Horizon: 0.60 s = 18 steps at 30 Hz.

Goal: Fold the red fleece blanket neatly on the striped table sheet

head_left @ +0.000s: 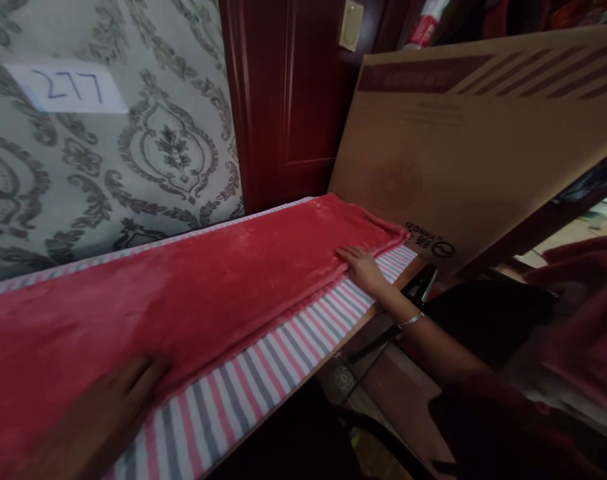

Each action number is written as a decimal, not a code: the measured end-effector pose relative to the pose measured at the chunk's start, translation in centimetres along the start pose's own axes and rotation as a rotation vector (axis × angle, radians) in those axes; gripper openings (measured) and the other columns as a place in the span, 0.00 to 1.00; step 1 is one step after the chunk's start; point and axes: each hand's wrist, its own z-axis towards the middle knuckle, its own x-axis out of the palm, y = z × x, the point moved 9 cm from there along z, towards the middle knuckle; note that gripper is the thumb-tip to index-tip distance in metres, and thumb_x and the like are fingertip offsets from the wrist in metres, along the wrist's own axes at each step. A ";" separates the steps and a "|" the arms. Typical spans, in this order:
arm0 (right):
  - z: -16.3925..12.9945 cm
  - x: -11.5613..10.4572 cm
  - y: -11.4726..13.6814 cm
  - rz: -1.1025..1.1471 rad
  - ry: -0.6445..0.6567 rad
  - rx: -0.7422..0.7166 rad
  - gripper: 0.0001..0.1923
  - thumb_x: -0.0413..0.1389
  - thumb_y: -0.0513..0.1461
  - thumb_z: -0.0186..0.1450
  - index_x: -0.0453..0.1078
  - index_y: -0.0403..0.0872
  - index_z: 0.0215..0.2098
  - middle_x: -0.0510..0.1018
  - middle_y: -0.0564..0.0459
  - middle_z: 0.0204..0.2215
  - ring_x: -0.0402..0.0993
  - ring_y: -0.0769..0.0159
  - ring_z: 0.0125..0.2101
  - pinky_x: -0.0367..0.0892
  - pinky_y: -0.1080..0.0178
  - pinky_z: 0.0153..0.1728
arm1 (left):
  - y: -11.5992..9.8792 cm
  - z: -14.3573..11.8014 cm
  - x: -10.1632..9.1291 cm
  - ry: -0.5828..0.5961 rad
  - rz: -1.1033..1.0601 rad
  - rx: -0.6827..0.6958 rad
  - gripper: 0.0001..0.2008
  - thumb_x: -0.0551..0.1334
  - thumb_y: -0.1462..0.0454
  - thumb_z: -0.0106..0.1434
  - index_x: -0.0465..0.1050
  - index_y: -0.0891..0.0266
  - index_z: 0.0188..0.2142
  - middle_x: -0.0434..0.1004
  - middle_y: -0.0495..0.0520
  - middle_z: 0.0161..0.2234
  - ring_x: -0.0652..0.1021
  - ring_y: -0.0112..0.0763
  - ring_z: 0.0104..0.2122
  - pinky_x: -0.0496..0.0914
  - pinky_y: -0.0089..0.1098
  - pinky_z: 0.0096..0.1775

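Note:
A long folded red plush blanket (243, 267) lies on a cloth with pink, grey and white stripes (278, 357). My left hand (108, 407), dark and somewhat blurred, rests palm down on the blanket near its front edge at the lower left. Its fingers are stretched out on the fabric. Farther along the same edge, toward the right end, my right hand (362, 268) lies with its fingers on top of the blanket. That wrist wears a silver bracelet (411, 320). Both thumbs are hard to see.
Behind the table is a patterned wall (173, 147) bearing a paper marked 277 (68, 87). A dark red wooden panel (288, 93) stands beside it. A large cardboard box (448, 147) leans at the table's right end. Red fabric (583, 313) is at the far right.

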 end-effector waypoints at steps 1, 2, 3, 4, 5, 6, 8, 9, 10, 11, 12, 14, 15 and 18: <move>-0.1 0.2 2.3 0.030 0.010 -0.069 0.31 0.52 0.30 0.64 0.64 0.44 0.65 0.69 0.40 0.62 0.63 0.50 0.63 0.59 0.47 0.62 | -1.4 0.9 -0.2 0.009 0.034 0.048 0.28 0.46 0.66 0.65 0.75 0.48 0.57 0.77 0.52 0.57 0.78 0.47 0.53 0.72 0.49 0.53; -0.4 0.4 4.7 0.062 0.019 -0.138 0.31 0.52 0.30 0.64 0.64 0.45 0.66 0.68 0.41 0.63 0.62 0.50 0.63 0.60 0.47 0.62 | -2.9 1.9 -0.5 0.008 0.052 0.092 0.29 0.46 0.69 0.65 0.73 0.50 0.59 0.75 0.54 0.59 0.76 0.47 0.56 0.72 0.49 0.54; -0.6 0.5 6.9 0.092 0.027 -0.201 0.31 0.52 0.31 0.64 0.63 0.46 0.66 0.67 0.42 0.64 0.61 0.51 0.64 0.59 0.46 0.62 | -4.5 3.0 -1.0 0.012 0.054 0.150 0.29 0.47 0.70 0.65 0.71 0.52 0.61 0.73 0.56 0.61 0.74 0.47 0.58 0.71 0.48 0.55; -0.9 0.6 9.0 0.120 0.036 -0.256 0.31 0.53 0.31 0.65 0.63 0.48 0.66 0.67 0.43 0.65 0.60 0.51 0.65 0.59 0.46 0.62 | -6.2 4.0 -1.4 0.014 0.047 0.210 0.30 0.47 0.70 0.66 0.68 0.52 0.63 0.69 0.56 0.64 0.71 0.48 0.61 0.69 0.49 0.57; -1.2 0.8 10.8 0.145 0.047 -0.303 0.31 0.53 0.31 0.65 0.63 0.51 0.66 0.66 0.45 0.65 0.59 0.52 0.65 0.58 0.45 0.63 | -7.6 5.0 -1.9 0.005 0.038 0.242 0.30 0.47 0.70 0.66 0.65 0.53 0.65 0.65 0.56 0.66 0.68 0.48 0.63 0.67 0.50 0.59; -1.5 0.9 12.2 0.166 0.060 -0.339 0.31 0.53 0.30 0.65 0.64 0.52 0.66 0.65 0.46 0.66 0.58 0.53 0.66 0.58 0.45 0.63 | -8.9 5.8 -2.1 0.011 0.033 0.279 0.31 0.47 0.70 0.66 0.63 0.53 0.66 0.61 0.56 0.68 0.65 0.47 0.65 0.65 0.50 0.60; -1.9 1.2 14.0 0.200 0.092 -0.375 0.31 0.51 0.28 0.65 0.66 0.51 0.65 0.65 0.45 0.65 0.59 0.54 0.66 0.60 0.46 0.63 | -10.6 6.8 -2.0 0.023 0.032 0.318 0.30 0.47 0.69 0.67 0.60 0.54 0.67 0.57 0.56 0.70 0.62 0.46 0.67 0.62 0.49 0.63; -2.1 1.3 14.4 0.216 0.106 -0.382 0.31 0.50 0.27 0.65 0.67 0.50 0.64 0.66 0.44 0.65 0.60 0.55 0.66 0.61 0.47 0.63 | -11.0 7.0 -1.8 0.024 0.035 0.326 0.30 0.47 0.69 0.67 0.60 0.54 0.67 0.57 0.56 0.70 0.61 0.46 0.67 0.60 0.49 0.63; -2.4 1.4 14.5 0.231 0.117 -0.386 0.30 0.50 0.27 0.64 0.68 0.50 0.63 0.68 0.44 0.64 0.61 0.55 0.65 0.62 0.48 0.62 | -11.3 6.9 -1.5 0.019 0.035 0.331 0.29 0.47 0.69 0.68 0.61 0.55 0.67 0.58 0.56 0.69 0.61 0.46 0.68 0.59 0.49 0.64; -2.7 1.5 14.5 0.246 0.121 -0.389 0.30 0.49 0.27 0.65 0.69 0.49 0.62 0.70 0.45 0.62 0.62 0.56 0.64 0.63 0.49 0.62 | -11.5 6.7 -1.3 0.011 0.029 0.341 0.29 0.47 0.69 0.68 0.61 0.56 0.67 0.58 0.56 0.69 0.60 0.45 0.68 0.57 0.49 0.65; -3.0 1.5 14.4 0.262 0.117 -0.393 0.29 0.49 0.27 0.65 0.69 0.50 0.62 0.71 0.46 0.61 0.63 0.57 0.64 0.64 0.49 0.62 | -11.6 6.3 -1.0 0.004 0.018 0.354 0.29 0.46 0.69 0.68 0.60 0.57 0.68 0.59 0.56 0.69 0.60 0.44 0.68 0.56 0.48 0.66; -3.7 1.4 14.0 0.293 0.087 -0.397 0.28 0.49 0.28 0.67 0.69 0.52 0.62 0.73 0.47 0.60 0.64 0.57 0.63 0.65 0.47 0.61 | -11.8 5.6 -0.6 0.003 -0.011 0.378 0.31 0.45 0.71 0.68 0.57 0.57 0.69 0.58 0.56 0.69 0.59 0.41 0.69 0.55 0.47 0.66; -4.0 1.3 13.9 0.306 0.064 -0.394 0.27 0.48 0.29 0.68 0.69 0.52 0.62 0.73 0.47 0.60 0.64 0.57 0.63 0.65 0.47 0.61 | -11.9 5.3 -0.5 0.010 -0.025 0.383 0.31 0.45 0.71 0.68 0.56 0.57 0.69 0.57 0.56 0.70 0.59 0.41 0.69 0.56 0.46 0.66; -4.6 0.8 13.6 0.333 0.025 -0.380 0.23 0.49 0.32 0.70 0.70 0.50 0.61 0.73 0.45 0.60 0.65 0.55 0.63 0.65 0.46 0.61 | -11.7 5.1 -0.8 0.033 -0.063 0.353 0.30 0.44 0.70 0.69 0.56 0.56 0.69 0.58 0.55 0.69 0.61 0.40 0.67 0.58 0.46 0.65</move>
